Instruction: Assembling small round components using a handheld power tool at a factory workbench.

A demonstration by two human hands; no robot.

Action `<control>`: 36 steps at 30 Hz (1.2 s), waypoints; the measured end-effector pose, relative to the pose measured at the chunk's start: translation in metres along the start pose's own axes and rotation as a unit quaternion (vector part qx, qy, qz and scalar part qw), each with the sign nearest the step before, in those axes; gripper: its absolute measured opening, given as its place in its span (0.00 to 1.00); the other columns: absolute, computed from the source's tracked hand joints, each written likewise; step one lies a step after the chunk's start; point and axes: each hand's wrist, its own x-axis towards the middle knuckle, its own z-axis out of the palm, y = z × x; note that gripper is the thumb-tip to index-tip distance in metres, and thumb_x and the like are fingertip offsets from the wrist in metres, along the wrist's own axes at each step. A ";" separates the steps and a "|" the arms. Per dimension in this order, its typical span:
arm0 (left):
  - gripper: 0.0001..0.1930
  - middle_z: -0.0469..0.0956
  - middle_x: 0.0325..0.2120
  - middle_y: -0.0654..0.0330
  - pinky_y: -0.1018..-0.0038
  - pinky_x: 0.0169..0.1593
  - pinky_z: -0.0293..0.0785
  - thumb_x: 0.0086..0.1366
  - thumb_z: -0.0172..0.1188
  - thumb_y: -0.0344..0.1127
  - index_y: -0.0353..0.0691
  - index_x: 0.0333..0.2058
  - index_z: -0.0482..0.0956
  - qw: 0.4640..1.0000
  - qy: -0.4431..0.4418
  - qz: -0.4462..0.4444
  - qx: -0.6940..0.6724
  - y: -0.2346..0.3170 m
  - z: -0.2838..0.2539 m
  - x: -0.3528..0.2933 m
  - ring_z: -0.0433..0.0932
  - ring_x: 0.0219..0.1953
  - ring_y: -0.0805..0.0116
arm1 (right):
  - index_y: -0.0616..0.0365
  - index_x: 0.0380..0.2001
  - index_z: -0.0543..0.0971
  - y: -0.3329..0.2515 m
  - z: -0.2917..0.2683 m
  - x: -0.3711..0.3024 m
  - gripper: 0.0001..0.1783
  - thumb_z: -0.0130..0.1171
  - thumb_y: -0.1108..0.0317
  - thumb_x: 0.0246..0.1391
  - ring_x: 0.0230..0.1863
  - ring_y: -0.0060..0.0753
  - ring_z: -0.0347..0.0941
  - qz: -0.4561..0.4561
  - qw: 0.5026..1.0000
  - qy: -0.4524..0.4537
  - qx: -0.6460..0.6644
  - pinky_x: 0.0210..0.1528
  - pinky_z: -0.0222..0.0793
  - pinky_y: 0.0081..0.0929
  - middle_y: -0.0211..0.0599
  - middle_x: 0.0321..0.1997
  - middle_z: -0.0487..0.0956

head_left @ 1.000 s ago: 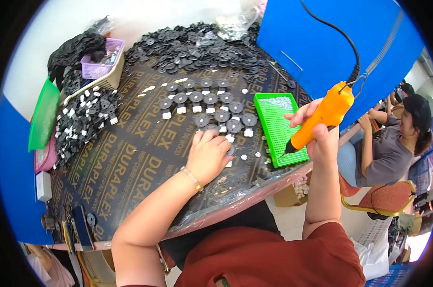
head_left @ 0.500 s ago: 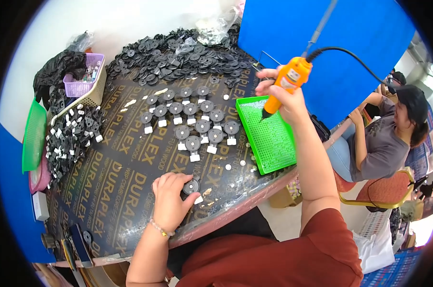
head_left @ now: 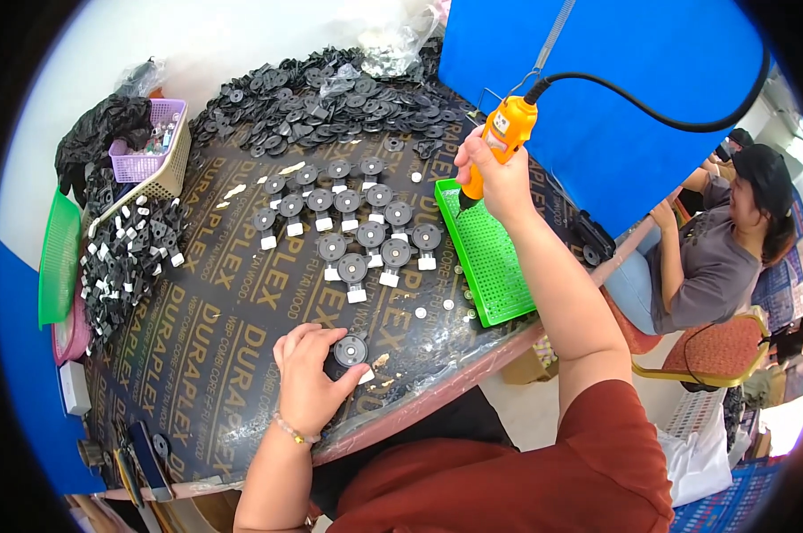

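Note:
My left hand (head_left: 309,373) rests on the table near its front edge, thumb and fingers closed around the sides of a black wheel-like part (head_left: 351,350) with a white end piece. Raised over the green perforated tray (head_left: 460,259), my right hand (head_left: 504,185) is wrapped round an orange electric screwdriver (head_left: 510,124). The dark tip points down at the tray's left side; whether it touches anything there I cannot tell. Between my hands and the far pile, several similar wheel parts (head_left: 348,201) with white ends lie in loose rows.
A big heap of black discs (head_left: 330,108) covers the table's back. Black-and-white pieces (head_left: 130,258) are piled at left, beside a beige basket (head_left: 172,173) and a green basket (head_left: 59,258). The screwdriver's black cable (head_left: 659,111) loops right, where a person (head_left: 721,240) sits.
My right hand has moved left with the screwdriver, bringing its tip to the tray's left side. My left hand stays around the wheel part, almost unmoved.

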 end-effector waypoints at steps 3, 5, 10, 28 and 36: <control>0.26 0.78 0.38 0.57 0.61 0.55 0.57 0.41 0.75 0.39 0.40 0.41 0.79 1.000 0.001 0.003 0.007 -0.001 0.000 0.000 0.71 0.50 0.57 | 0.57 0.32 0.71 0.000 0.002 0.001 0.16 0.60 0.55 0.57 0.20 0.21 0.72 -0.004 1.000 0.004 0.006 0.25 0.69 0.21 0.32 0.24 0.76; 0.26 0.78 0.38 0.58 0.60 0.55 0.57 0.41 0.75 0.38 0.40 0.41 0.79 1.000 0.010 0.002 0.008 0.001 0.000 -0.001 0.71 0.50 0.57 | 0.57 0.32 0.71 0.000 0.003 0.001 0.16 0.60 0.55 0.57 0.19 0.21 0.72 -0.006 1.000 0.005 0.011 0.25 0.69 0.21 0.32 0.24 0.76; 0.25 0.78 0.38 0.58 0.60 0.55 0.58 0.42 0.74 0.38 0.40 0.41 0.79 1.000 0.012 0.007 -0.003 0.000 0.003 -0.001 0.71 0.50 0.57 | 0.57 0.32 0.72 0.001 0.001 -0.003 0.11 0.63 0.63 0.56 0.20 0.20 0.71 0.004 1.000 0.009 0.029 0.25 0.69 0.21 0.31 0.24 0.75; 0.23 0.79 0.39 0.60 0.59 0.58 0.56 0.46 0.73 0.40 0.43 0.42 0.79 0.999 0.023 0.008 -0.048 -0.014 0.006 -0.006 0.70 0.53 0.58 | 0.60 0.41 0.67 -0.060 0.119 -0.096 0.25 0.64 0.52 0.54 0.26 0.23 0.73 0.018 0.913 -0.271 0.304 0.30 0.71 0.21 0.43 0.33 0.77; 0.25 0.78 0.41 0.60 0.60 0.58 0.56 0.44 0.74 0.40 0.43 0.43 0.79 0.999 0.010 0.002 -0.051 -0.015 0.007 -0.007 0.70 0.54 0.58 | 0.59 0.41 0.67 -0.053 0.130 -0.101 0.26 0.67 0.53 0.52 0.25 0.23 0.73 0.052 0.913 -0.269 0.302 0.29 0.71 0.21 0.42 0.31 0.77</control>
